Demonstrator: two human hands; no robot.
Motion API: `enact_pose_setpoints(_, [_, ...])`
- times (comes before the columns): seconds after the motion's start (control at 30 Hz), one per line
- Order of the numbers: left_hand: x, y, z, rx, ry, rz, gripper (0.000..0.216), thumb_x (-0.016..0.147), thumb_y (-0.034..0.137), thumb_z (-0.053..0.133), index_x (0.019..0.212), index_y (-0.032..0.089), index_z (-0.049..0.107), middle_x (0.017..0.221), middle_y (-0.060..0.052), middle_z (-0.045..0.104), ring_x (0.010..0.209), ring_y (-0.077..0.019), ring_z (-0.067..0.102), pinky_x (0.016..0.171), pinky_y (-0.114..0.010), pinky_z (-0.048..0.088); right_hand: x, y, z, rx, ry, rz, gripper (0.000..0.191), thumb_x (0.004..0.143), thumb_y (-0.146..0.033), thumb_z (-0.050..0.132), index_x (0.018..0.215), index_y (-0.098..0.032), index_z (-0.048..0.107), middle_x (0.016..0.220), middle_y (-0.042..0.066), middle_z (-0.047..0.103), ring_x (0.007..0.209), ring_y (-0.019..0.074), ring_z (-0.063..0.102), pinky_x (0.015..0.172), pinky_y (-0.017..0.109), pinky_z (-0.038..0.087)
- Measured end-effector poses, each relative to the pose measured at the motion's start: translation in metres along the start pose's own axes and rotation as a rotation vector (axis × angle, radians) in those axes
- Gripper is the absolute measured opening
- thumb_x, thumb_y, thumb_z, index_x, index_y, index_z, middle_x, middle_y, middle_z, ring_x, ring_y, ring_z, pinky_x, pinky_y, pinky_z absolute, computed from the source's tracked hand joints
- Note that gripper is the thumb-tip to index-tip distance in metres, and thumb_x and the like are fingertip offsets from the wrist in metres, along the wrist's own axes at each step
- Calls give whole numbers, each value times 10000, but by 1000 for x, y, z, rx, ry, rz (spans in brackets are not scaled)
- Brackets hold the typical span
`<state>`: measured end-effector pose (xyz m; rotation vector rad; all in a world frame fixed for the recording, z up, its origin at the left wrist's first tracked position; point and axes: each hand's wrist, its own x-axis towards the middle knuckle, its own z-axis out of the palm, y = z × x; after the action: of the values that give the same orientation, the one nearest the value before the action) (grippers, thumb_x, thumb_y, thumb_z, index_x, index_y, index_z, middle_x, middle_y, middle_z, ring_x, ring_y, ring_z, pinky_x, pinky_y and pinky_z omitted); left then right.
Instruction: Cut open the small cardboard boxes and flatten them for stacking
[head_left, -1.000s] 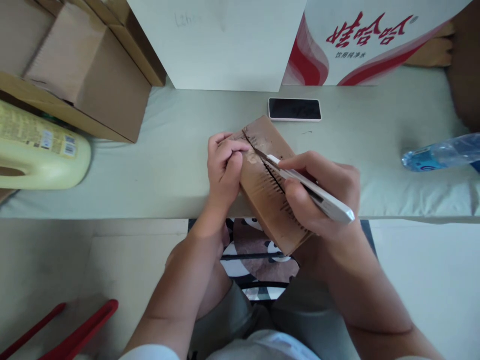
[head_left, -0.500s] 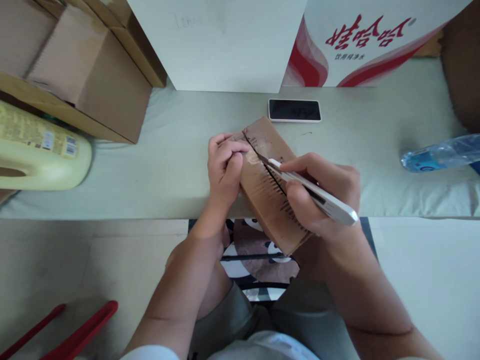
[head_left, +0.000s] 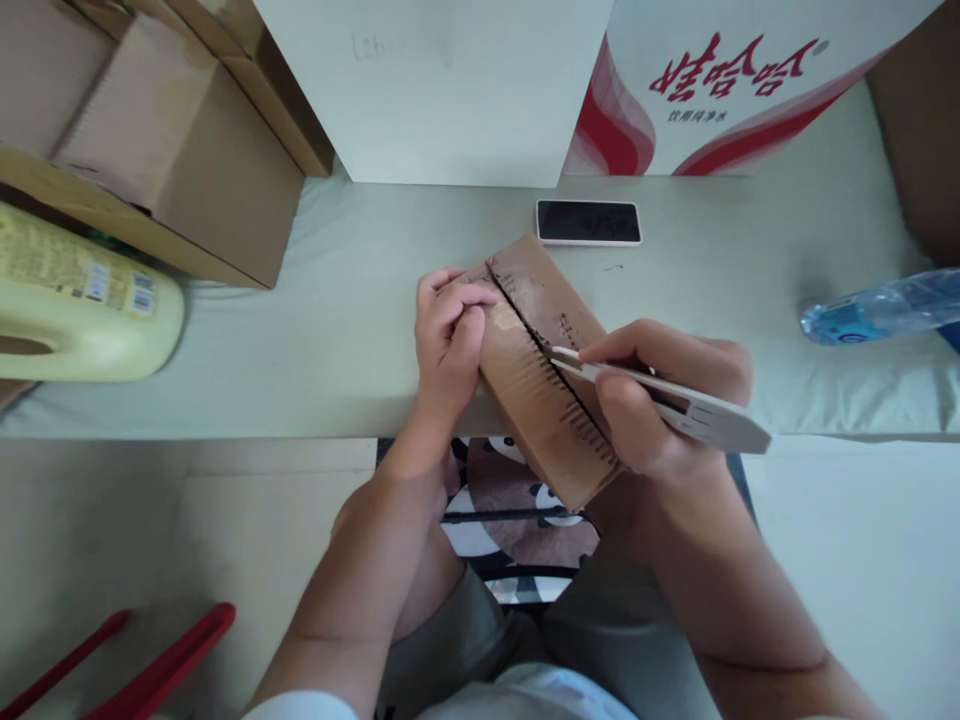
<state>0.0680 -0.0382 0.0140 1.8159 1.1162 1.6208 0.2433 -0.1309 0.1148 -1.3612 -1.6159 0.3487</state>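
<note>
A brown cardboard box (head_left: 525, 400) lies slanted over the front edge of the covered surface, its near end sticking out above my lap. A dark slit runs lengthwise along its top, with torn-looking marks beside it. My left hand (head_left: 451, 335) is closed around the box's left side near the far end. In my right hand (head_left: 664, 395) is a white utility knife (head_left: 712, 418), gripped between thumb and fingers. The knife's tip points left and sits at the slit, about midway along the box.
A phone (head_left: 589, 222) lies just beyond the box. White cartons (head_left: 457, 100) stand at the back. Brown cardboard boxes (head_left: 232, 170) and a yellow jug (head_left: 90, 300) are at left. A plastic bottle (head_left: 870, 310) lies at right. Red handles (head_left: 180, 660) show at lower left.
My right hand has moved right and slightly toward me with the utility knife, its tip travelling down along the slit. My left hand and the box stay in place.
</note>
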Motion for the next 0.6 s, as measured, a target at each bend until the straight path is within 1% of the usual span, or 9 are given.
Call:
enact_pose_setpoints(0.13, [0,2,-2,18,-11,0,241,965,278,503,907,272,737,987,-34,735,1176,-243,634,1091,-432,526,-2,1,-1,46,29,46,164,771,-182,556,686,-210,693,495,-46,548,388,87,407,416,264,330])
enact_pose_setpoints(0.2, [-1,2,-3,34,-21,-5,268,1000,380,497,961,267,737,1034,-49,728,1179,-247,638,1096,-436,524,-4,1,-1,73,58,64,160,771,-194,567,693,-217,705,514,-35,572,404,97,444,413,266,325])
enact_pose_setpoints(0.27, [-2,1,-4,32,-18,-21,328,1012,502,503,1066,262,720,1112,-68,713,1170,-250,647,1086,-433,527,-6,2,-1,92,107,71,153,766,-219,574,684,-226,704,530,-20,587,421,112,473,409,275,317])
enact_pose_setpoints(0.33, [-3,-1,-4,16,-2,-53,423,1001,605,511,1190,263,670,1201,-82,694,1173,-251,653,1074,-424,528,-7,3,-1,112,163,74,149,764,-255,577,677,-234,696,538,-3,592,432,129,483,408,291,315])
enact_pose_setpoints(0.4, [-4,-3,-4,-1,15,-88,510,982,684,504,1253,268,623,1236,-84,685,1180,-250,655,1064,-413,527,-9,6,-3,152,173,90,151,776,-297,584,695,-238,698,552,12,603,443,146,494,406,304,321])
enact_pose_setpoints(0.43, [-4,-4,-4,-10,18,-104,535,971,715,500,1242,269,618,1220,-81,685,1172,-250,657,1054,-408,530,-10,8,-4,196,151,89,163,788,-327,589,716,-239,704,561,15,608,442,150,493,401,305,319])
enact_pose_setpoints(0.5, [-3,-4,-4,-58,22,-146,523,963,739,491,1144,269,632,1158,-71,686,1136,-244,665,1031,-396,535,-13,12,-6,287,70,81,225,829,-418,587,761,-245,714,567,13,603,429,149,478,392,305,318])
enact_pose_setpoints(0.57, [-1,-2,-3,-166,43,-212,482,975,724,480,1010,267,627,1125,-66,686,1112,-237,672,1020,-389,538,-16,14,-8,298,9,75,306,865,-517,569,782,-255,704,563,9,583,425,146,467,398,307,328])
enact_pose_setpoints(0.6, [1,-2,-3,-228,59,-251,472,978,717,480,955,265,613,1117,-65,686,1099,-235,677,1008,-386,542,-17,14,-8,273,5,68,329,875,-546,563,792,-258,698,560,8,573,427,147,468,404,311,332])
